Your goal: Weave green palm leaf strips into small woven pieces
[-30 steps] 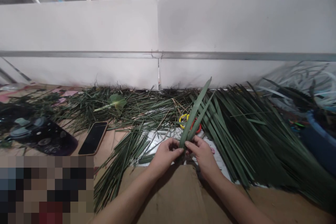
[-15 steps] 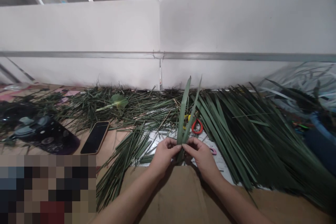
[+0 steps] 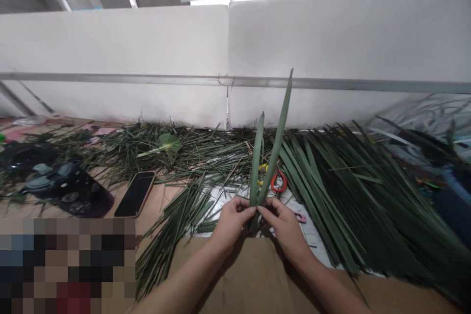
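Both hands meet low in the middle, thumbs nearly touching, pinching long green palm leaf strips. My left hand [image 3: 235, 218] is closed on the left palm leaf strip [image 3: 256, 157], which stands upright. My right hand [image 3: 281, 218] pinches the right palm leaf strip [image 3: 278, 132], which leans right and reaches higher. The strips come together between the thumbs; their lower ends are partly hidden by the fingers. Just beyond the hands lies a pair of scissors with a red and yellow handle [image 3: 278, 181], partly behind the strips. A small pink object [image 3: 301, 218] lies beside my right hand.
A large pile of palm leaves [image 3: 353, 196] spreads to the right. Thin leaf strips [image 3: 172, 221] lie at left, with a small fan leaf [image 3: 169, 145] further back. A phone [image 3: 135, 194] and dark bottle [image 3: 71, 189] lie left. A white partition [image 3: 147, 39] stands behind.
The right strip has come up higher and its face now shows more broadly; the two strips spread further apart at the top. Both hands keep their pinch. The view has shifted slightly.
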### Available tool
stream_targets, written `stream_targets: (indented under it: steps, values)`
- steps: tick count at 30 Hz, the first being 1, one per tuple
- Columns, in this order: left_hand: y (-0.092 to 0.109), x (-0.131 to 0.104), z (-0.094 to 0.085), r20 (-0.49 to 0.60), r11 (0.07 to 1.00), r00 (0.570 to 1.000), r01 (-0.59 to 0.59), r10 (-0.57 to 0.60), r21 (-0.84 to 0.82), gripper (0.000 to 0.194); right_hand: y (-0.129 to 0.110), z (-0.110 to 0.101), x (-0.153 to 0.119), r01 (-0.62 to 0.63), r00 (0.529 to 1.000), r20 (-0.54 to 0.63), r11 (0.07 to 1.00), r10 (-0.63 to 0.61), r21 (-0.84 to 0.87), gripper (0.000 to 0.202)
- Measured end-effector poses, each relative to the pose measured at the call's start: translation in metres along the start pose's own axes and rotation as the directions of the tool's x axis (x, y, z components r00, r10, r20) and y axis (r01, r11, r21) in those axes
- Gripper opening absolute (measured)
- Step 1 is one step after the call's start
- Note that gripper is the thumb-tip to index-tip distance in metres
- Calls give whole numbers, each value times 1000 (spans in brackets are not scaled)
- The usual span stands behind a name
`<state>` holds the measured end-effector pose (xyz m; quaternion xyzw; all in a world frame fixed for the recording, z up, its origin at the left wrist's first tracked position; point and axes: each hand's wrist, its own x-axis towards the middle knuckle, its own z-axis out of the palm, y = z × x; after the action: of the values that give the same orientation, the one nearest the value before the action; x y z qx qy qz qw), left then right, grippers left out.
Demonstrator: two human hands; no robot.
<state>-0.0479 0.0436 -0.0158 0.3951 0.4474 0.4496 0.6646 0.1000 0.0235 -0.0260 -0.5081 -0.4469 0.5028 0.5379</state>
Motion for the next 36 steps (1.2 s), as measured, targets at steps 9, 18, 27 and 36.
stream_targets:
  steps: [9,18,27,36]
  values:
    - [2,-3,0,69,999,998,-11,8,34,36,-6,1,-1,-46,999,5,992,46,117,34]
    - [-3,2,0,109,999,994,6,-10,42,34,-2,-2,1,-73,997,31,981,69,181,35]
    - [-6,4,0,84,996,996,-34,27,78,31,-4,4,0,-80,997,23,968,77,236,39]
    - [-2,2,-4,172,970,971,-194,168,146,24,-1,-5,5,-21,998,62,986,11,165,37]
